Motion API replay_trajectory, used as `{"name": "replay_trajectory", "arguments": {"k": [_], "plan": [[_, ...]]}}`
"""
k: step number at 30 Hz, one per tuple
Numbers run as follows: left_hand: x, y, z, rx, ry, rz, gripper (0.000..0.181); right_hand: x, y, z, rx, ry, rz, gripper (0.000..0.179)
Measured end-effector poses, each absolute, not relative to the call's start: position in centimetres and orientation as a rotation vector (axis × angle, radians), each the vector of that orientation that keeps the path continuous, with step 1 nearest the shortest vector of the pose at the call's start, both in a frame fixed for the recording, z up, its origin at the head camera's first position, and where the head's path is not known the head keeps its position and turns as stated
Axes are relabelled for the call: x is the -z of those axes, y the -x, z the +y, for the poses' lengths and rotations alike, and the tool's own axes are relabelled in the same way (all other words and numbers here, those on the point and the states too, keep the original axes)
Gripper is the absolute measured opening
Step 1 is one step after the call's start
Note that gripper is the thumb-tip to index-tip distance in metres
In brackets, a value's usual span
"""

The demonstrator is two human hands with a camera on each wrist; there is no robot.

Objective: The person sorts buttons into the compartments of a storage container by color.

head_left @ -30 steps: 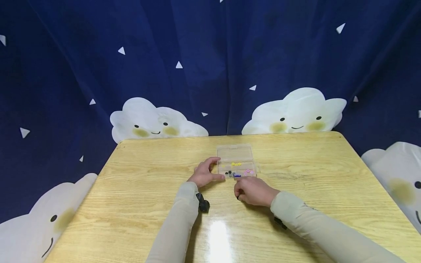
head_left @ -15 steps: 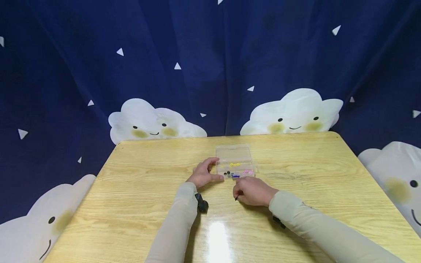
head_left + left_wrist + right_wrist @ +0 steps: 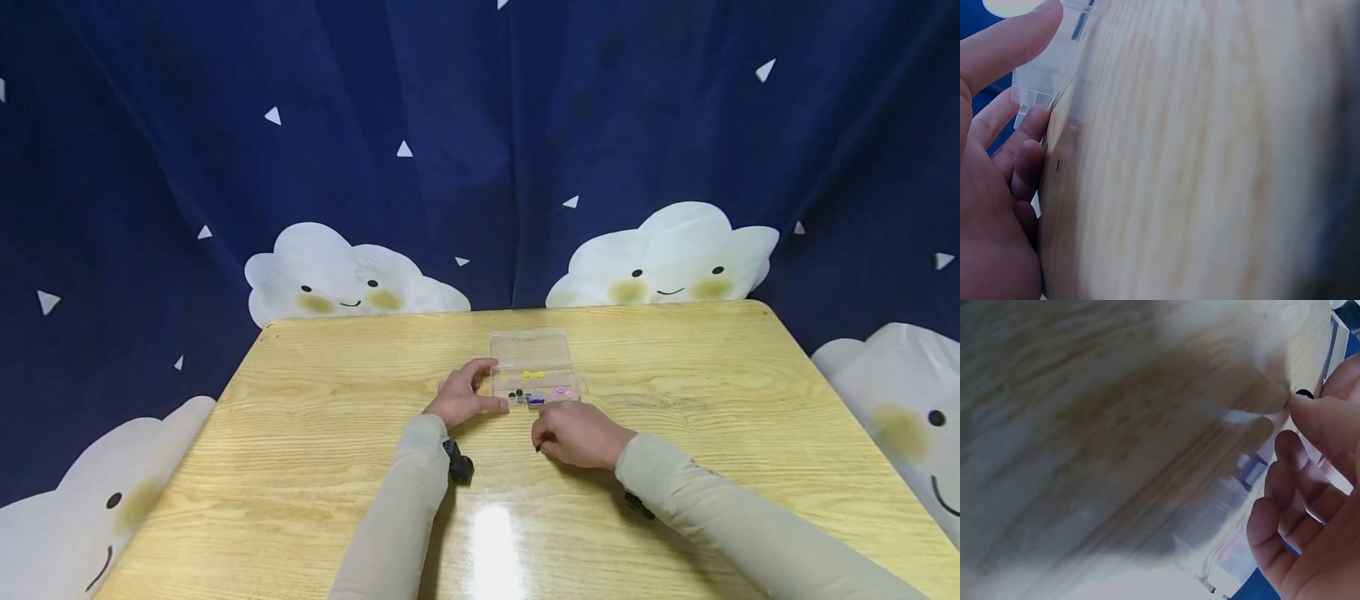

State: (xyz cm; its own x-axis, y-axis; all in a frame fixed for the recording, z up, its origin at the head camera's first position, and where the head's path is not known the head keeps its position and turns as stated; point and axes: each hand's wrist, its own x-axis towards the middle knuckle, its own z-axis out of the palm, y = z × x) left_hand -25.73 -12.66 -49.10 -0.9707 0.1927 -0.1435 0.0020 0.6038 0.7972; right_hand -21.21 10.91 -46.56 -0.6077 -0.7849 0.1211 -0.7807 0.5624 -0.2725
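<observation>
A clear plastic compartment box (image 3: 501, 385) lies on the table with its lid (image 3: 531, 348) tipped back. My left hand (image 3: 459, 400) holds its left end, thumb at the front corner and forefinger by the hinge; the left wrist view shows the thumb (image 3: 1019, 40) across the clear plastic. Just in front of the box, my right hand (image 3: 581, 435) pinches a small black round piece (image 3: 1304, 394) between thumb and forefinger, its other fingers loosely curled. Inside the box are yellow rings (image 3: 533, 375), pink rings (image 3: 560, 390), black pieces (image 3: 519, 392) and a blue piece (image 3: 536, 402).
The wooden table (image 3: 337, 483) stands against a navy curtain (image 3: 480, 125) printed with smiling clouds. A black device (image 3: 459, 465) sits at my left wrist. Light glares off the tabletop between the forearms.
The whole scene shifts slightly left as the head view moves. My left hand stays at the box's left end, and my right hand keeps its pinch on the black piece in nearly the same place.
</observation>
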Motion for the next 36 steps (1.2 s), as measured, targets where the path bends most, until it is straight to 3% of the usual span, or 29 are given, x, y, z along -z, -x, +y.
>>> {"name": "replay_trajectory", "arguments": {"k": [16,36], "plan": [[49.1,25.8,-12.6,-1.291,-0.172,2.613,0.076,45.1,21.6,11.2,0.477,1.317,2.875,0.007],[49.0,25.7,-12.5,-1.333,-0.165,2.592,0.076,42.7,24.5,12.1,0.449,1.156,3.066,0.007]]}}
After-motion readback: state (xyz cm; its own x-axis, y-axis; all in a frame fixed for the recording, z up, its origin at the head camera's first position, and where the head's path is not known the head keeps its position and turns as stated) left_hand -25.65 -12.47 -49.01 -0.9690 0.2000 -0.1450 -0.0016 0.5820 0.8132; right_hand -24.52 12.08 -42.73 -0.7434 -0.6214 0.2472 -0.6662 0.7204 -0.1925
